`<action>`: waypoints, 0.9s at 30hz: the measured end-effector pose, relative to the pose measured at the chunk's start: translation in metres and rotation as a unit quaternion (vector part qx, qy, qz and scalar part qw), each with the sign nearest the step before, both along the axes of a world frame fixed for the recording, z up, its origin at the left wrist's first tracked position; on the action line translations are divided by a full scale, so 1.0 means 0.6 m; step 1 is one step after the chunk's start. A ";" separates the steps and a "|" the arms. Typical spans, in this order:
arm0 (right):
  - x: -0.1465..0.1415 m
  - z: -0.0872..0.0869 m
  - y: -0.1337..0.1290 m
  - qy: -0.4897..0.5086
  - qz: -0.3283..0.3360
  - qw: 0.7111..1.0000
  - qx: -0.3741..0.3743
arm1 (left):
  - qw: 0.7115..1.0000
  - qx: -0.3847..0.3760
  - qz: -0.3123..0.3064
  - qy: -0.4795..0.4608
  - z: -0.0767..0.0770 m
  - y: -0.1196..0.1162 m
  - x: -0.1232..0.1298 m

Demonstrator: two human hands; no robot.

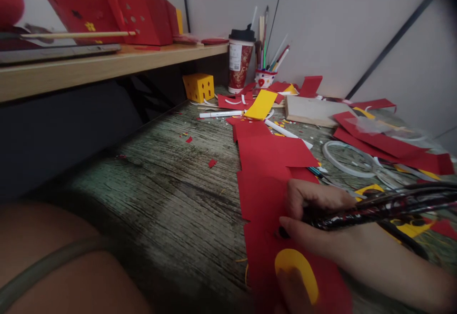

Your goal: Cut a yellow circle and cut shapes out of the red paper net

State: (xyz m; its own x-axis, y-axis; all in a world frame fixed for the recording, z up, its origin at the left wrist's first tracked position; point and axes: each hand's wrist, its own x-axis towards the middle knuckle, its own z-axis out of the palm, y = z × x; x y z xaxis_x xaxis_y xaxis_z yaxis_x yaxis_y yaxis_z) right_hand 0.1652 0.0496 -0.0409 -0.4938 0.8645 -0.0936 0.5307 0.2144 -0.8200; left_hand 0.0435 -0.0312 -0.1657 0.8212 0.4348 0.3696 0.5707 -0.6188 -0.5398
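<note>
Right hand closing on a dark tool over a long red paper piece.

The red paper piece is lying on the worktop, its long axis running away from the person, its body reaching under and to the left of the right hand. That hand is holding a dark patterned tool in a narrow grip, thumb and fingers closing round it, the black tip pointing at the paper; whether it is touching, I cannot tell. At the near end a fingertip, seemingly of the left hand, is covering part of a yellow oval; the rest of that hand is lying out of sight, so its opening I cannot tell.
</note>
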 end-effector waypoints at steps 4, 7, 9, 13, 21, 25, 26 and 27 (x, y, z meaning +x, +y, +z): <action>0.000 0.000 0.000 -0.003 -0.005 1.000 -0.002 | 1.000 -0.015 0.021 -0.007 -0.019 -0.006 0.005; 0.004 0.000 -0.003 -0.006 -0.004 1.000 -0.009 | 0.999 -0.030 0.030 -0.018 -0.025 -0.009 0.006; 0.006 -0.001 -0.004 -0.010 0.002 1.000 -0.013 | 0.999 -0.040 0.028 -0.016 -0.023 -0.008 0.005; 0.007 0.000 -0.003 -0.016 0.012 1.000 -0.003 | 0.998 -0.052 0.013 -0.015 -0.016 -0.005 0.001; 0.004 0.002 0.000 -0.007 0.020 1.000 -0.008 | 1.000 -0.022 0.011 0.001 -0.023 -0.007 0.000; 0.006 0.002 0.000 0.023 0.013 0.999 -0.027 | 1.000 -0.011 0.002 -0.016 -0.006 -0.005 -0.005; 0.007 0.001 0.001 0.041 0.000 0.999 -0.031 | 1.000 -0.007 -0.001 -0.022 -0.001 -0.004 -0.006; 0.008 0.000 0.003 0.061 -0.017 0.997 -0.031 | 1.000 -0.003 -0.005 -0.025 0.004 -0.003 -0.007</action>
